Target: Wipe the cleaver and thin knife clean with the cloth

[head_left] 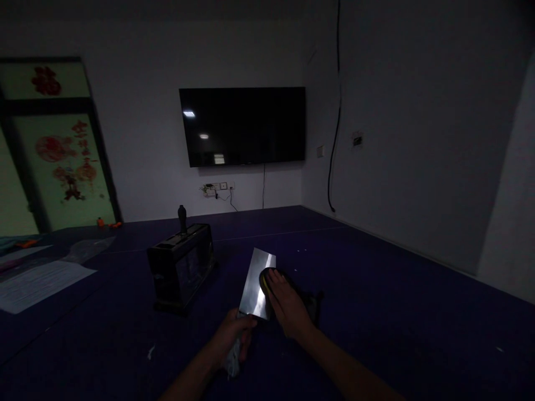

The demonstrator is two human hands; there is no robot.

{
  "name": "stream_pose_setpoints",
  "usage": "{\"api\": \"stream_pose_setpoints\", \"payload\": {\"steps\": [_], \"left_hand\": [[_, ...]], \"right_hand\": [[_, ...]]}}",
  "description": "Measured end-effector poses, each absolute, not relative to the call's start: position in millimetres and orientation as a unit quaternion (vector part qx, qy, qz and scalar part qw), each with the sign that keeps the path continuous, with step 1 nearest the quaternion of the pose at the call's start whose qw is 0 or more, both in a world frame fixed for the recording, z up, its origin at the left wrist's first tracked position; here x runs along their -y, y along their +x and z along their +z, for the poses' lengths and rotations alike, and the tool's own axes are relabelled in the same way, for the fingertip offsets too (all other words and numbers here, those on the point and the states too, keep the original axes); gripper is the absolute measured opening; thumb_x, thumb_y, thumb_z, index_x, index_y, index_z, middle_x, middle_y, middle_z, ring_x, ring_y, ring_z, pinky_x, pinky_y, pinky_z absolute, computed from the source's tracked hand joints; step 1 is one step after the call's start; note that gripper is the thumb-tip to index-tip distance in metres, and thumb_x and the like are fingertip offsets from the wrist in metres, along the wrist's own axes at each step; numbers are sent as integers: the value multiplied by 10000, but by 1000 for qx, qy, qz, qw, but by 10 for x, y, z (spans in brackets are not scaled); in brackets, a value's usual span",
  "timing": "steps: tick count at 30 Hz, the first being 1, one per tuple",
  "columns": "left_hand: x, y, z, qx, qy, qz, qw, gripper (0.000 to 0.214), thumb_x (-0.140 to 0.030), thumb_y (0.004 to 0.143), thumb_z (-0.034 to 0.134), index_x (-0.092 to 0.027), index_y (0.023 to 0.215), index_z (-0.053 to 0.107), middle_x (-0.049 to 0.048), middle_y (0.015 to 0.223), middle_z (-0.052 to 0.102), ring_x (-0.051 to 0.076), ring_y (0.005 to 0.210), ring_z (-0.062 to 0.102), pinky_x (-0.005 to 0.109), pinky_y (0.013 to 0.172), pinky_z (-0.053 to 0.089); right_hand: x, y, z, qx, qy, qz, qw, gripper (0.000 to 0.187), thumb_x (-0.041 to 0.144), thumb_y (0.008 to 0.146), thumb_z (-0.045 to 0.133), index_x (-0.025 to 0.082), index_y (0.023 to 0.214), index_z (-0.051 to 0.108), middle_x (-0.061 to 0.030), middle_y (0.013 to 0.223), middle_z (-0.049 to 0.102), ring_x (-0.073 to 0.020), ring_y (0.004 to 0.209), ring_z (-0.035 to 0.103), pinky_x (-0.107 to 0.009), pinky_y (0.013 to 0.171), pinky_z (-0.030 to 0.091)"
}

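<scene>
Holding a flat shiny metal plate (pixel 258 284) over a dark blue worktop (pixel 376 289), that's what the person is up to in this pretty dim room. The left hand (pixel 234 334) is curled tight around the plate's near end, and it also seems to have a bit of pale cloth or wrap (pixel 232 362) bunched under the fingers, hard to say what exactly. The right hand (pixel 287 303) lies flat with fingers together, pressing down on a small yellowish pad (pixel 264 278) that sits against the right edge of the plate. The plate tilts up and away from the person, catching some light.

Just left of the plate, near but not touching, there's a dark boxy appliance (pixel 180 266) with a glass-looking front, and a small dark bottle (pixel 182 218) stands behind or on top of it, can't tell which. Something dark and crumpled (pixel 311 303) lies right behind the right hand.

Far left on the worktop are a few sheets of paper (pixel 37 281) and a clear plastic bag (pixel 86 249). On the back wall hangs a big black TV (pixel 243 126) with a power strip (pixel 217 188) below it, and a black cable (pixel 336 111) runs down the side wall. A window with red paper decorations (pixel 67 156) is off to the left.
</scene>
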State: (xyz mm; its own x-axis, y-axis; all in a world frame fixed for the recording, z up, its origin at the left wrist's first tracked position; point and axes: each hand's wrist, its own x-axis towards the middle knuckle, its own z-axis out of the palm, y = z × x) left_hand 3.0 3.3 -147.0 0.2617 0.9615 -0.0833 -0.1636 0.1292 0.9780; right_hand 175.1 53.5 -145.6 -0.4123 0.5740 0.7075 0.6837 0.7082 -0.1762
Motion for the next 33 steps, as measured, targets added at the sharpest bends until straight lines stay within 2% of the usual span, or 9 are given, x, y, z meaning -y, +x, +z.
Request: {"api": "stream_pose_setpoints", "payload": {"steps": [17, 33], "left_hand": [[1, 76, -1461, -425, 455, 518, 587, 385, -453, 606, 603, -183, 432, 391, -60, 279, 347, 70, 205, 327, 182, 267, 181], [-3, 64, -1445, -442, 417, 559, 564, 376, -481, 562, 630, -179, 485, 421, -67, 320, 382, 69, 232, 356, 181, 284, 240]], "right_hand": [[-374, 1701, -1378, 898, -277, -52, 338, 490, 151, 858, 362, 142, 1347, 338, -85, 1376, 368, -194, 1289, 282, -411, 1042, 311], [-283, 1686, -1338, 929, -192, -45, 314, 524, 101, 789, 399, 117, 1312, 390, -106, 1344, 415, -189, 1282, 295, -388, 1034, 318]]}}
